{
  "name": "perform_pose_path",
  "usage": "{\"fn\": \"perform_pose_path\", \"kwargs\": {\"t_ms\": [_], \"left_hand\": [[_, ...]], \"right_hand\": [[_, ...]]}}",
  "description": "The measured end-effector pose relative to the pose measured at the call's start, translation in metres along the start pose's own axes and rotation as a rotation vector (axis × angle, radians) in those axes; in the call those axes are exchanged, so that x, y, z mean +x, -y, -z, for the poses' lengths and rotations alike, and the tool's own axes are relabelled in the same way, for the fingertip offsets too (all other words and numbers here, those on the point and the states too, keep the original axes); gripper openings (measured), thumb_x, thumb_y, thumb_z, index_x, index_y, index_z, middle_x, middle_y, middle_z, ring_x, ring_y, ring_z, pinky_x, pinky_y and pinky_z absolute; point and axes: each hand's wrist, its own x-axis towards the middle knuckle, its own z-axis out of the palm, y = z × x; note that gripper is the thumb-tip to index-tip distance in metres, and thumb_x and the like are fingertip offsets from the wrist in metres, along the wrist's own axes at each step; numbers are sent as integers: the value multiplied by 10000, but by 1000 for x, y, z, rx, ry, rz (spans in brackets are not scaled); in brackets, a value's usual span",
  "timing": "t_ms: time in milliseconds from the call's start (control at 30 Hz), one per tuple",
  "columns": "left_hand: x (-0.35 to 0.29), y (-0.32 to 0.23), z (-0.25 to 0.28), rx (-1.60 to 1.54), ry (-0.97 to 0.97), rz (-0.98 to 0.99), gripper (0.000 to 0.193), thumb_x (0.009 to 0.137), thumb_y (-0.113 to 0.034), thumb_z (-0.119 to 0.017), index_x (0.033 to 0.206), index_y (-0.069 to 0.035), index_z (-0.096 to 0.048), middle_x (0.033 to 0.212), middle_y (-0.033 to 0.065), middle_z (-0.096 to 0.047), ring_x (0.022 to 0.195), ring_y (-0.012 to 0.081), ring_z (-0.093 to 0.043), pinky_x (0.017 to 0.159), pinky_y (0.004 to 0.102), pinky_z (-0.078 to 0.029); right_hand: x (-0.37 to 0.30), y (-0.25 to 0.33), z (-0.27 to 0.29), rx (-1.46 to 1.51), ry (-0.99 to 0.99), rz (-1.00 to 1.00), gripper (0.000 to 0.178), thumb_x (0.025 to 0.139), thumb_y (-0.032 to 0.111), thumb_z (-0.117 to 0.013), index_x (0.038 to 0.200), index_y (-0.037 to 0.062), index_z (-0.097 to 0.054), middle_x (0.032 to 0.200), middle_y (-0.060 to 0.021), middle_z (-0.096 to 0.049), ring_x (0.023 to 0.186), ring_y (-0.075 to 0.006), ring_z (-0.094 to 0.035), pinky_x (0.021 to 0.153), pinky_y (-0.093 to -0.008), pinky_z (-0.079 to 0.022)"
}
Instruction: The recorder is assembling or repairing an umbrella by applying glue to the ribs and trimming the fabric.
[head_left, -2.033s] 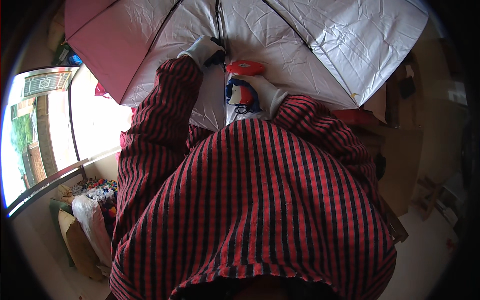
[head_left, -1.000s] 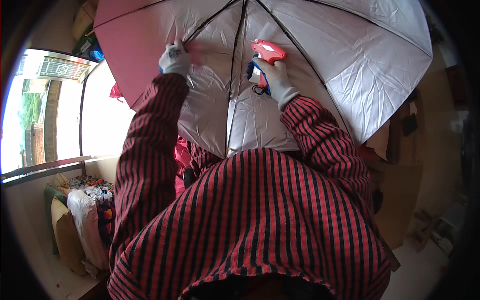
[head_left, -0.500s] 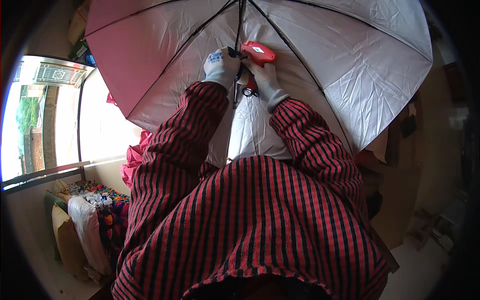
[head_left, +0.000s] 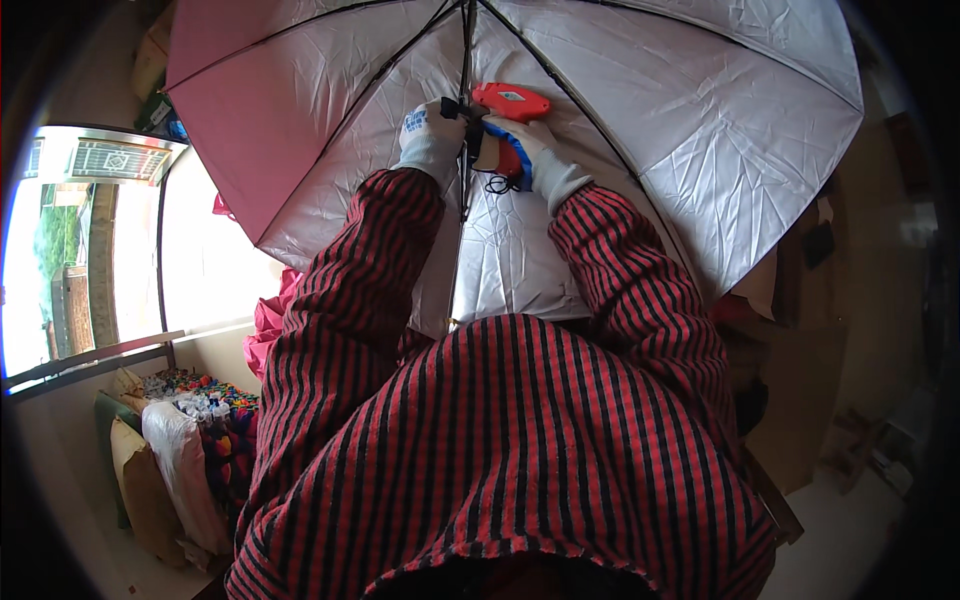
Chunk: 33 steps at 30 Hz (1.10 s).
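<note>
A large open umbrella [head_left: 720, 190] fills the upper view, its silvery inner side towards me and its left panel pinkish. Dark ribs run out from the top centre. My left hand [head_left: 430, 140], in a white work glove, is closed on a small black piece [head_left: 455, 108] beside the middle rib. Just to its right my right hand [head_left: 545, 165], gloved in white with blue, is wrapped round a red tagging gun [head_left: 512, 100]. The gun's front points towards the black piece. A thin black cord loop [head_left: 500, 184] hangs below the gun's handle.
Bright windows [head_left: 90, 250] stand at the left. Below them are stuffed sacks [head_left: 178, 460] and a pile of small colourful things [head_left: 200, 390]. Crumpled pink cloth [head_left: 268, 325] lies by my left sleeve. Brown board-like furniture [head_left: 800, 380] stands at the right.
The tagging gun has turned a little and more blue of my right glove shows. My left hand has shifted slightly left with the black piece. The whole view has also moved a little.
</note>
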Motion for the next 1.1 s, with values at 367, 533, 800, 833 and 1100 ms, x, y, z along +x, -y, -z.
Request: {"fn": "perform_pose_path", "kwargs": {"t_ms": [367, 533, 800, 833, 1100], "left_hand": [[1, 4, -5, -52, -45, -59, 221, 752, -200, -619, 908, -57, -684, 799, 166, -665, 774, 291, -659, 688, 370, -506], [7, 14, -7, -72, -55, -70, 229, 758, -215, -612, 894, -43, -675, 780, 177, -657, 770, 302, -656, 682, 377, -500], [1, 4, -3, -50, 14, -68, 276, 749, -326, -608, 890, -102, -689, 877, 173, -657, 876, 330, -628, 764, 405, -497], [1, 2, -4, -50, 13, -67, 276, 749, -326, -608, 890, -102, -689, 877, 173, -657, 876, 330, -628, 764, 405, -497], [-8, 40, -12, -170, 24, -108, 271, 763, -296, -643, 928, -87, -693, 789, 169, -665, 735, 288, -658, 670, 367, -510]], "right_hand": [[4, -16, 2, 253, -35, 2, 393, 858, 191, -574, 1224, 64, -507, 1219, -53, -556, 1144, -146, -508, 962, -268, -399], [20, 10, 1, 1195, 29, -504, 351, 818, 292, -621, 1082, 63, -580, 1031, -19, -618, 967, -149, -582, 835, -272, -450], [40, -7, 4, 1173, 39, -780, 243, 864, 267, -594, 1016, 76, -594, 931, -47, -648, 784, -187, -621, 691, -311, -519], [40, -14, 4, 1174, 40, -780, 243, 864, 267, -594, 1016, 76, -594, 931, -47, -648, 784, -187, -621, 691, -311, -519], [-23, 37, -4, 1428, -47, -738, 201, 848, 271, -622, 919, 85, -595, 746, -40, -628, 674, -208, -631, 596, -343, -517]]}}
